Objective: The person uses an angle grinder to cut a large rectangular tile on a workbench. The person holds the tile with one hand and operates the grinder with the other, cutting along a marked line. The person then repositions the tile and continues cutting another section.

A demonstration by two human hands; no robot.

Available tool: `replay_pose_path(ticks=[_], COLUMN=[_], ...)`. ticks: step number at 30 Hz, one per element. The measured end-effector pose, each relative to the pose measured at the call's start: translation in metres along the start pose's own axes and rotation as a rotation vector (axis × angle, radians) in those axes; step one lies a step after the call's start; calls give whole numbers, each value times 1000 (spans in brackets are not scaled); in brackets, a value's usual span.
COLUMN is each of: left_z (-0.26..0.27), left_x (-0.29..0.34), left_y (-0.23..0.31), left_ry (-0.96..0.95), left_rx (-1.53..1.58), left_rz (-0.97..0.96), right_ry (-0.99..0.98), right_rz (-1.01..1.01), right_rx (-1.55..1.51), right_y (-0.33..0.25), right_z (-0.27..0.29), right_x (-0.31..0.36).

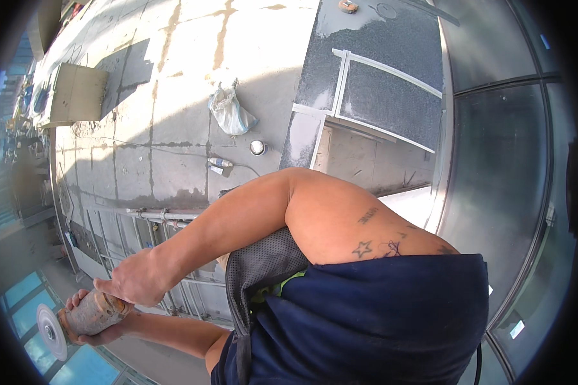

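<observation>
At the far lower left, both my hands are wrapped round a dusty, worn angle grinder [96, 312]. Its pale round disc [51, 332] faces outward to the left, beyond my fingers; whether it turns I cannot tell. My right hand [138, 277] is closed over the rear part of the body from above. From below, my left hand [109, 332] is closed round the body nearer the disc, with fingertips showing on the far side. My bent right arm crosses the middle of the view, and I cannot see what the disc faces.
White-grey metal rails [167, 217] run below my right forearm. On the concrete floor lie a white sack [230, 112], a small tub [258, 147] and a corded tool [219, 162]. A beige box [77, 93] stands far left. Dark slabs [392, 96] and glass panels [501, 141] line the right.
</observation>
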State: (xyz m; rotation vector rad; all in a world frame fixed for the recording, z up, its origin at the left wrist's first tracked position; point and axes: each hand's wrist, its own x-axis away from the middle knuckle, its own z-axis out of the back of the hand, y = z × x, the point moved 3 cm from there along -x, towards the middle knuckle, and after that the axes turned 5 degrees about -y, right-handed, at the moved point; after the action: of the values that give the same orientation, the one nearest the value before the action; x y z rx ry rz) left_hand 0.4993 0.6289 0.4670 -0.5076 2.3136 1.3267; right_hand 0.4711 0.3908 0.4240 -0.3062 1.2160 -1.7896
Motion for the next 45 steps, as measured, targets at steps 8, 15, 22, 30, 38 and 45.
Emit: replay_pose_path(ticks=[8, 15, 22, 30, 38, 45], left_z=[-3, 1, 63, -9, -191, -362], left_x=[-147, -252, -385, -408, -310, -105], left_y=[-104, -232, -341, -397, -418, -396], left_ry=[-281, -474, -692, -1034, -1457, -1828], left_rx=[125, 143, 475, 437, 523, 268], left_rz=[194, 185, 486, 596, 1003, 1099], right_ry=[331, 607, 828, 1194, 1765, 2270], right_rz=[-122, -309, -473, -623, -433, -275], right_rx=[49, 116, 96, 83, 38, 18], right_y=[56, 146, 213, 246, 219, 181], right_z=[70, 104, 130, 158, 143, 101], right_x=[-25, -89, -194, -220, -112, 34])
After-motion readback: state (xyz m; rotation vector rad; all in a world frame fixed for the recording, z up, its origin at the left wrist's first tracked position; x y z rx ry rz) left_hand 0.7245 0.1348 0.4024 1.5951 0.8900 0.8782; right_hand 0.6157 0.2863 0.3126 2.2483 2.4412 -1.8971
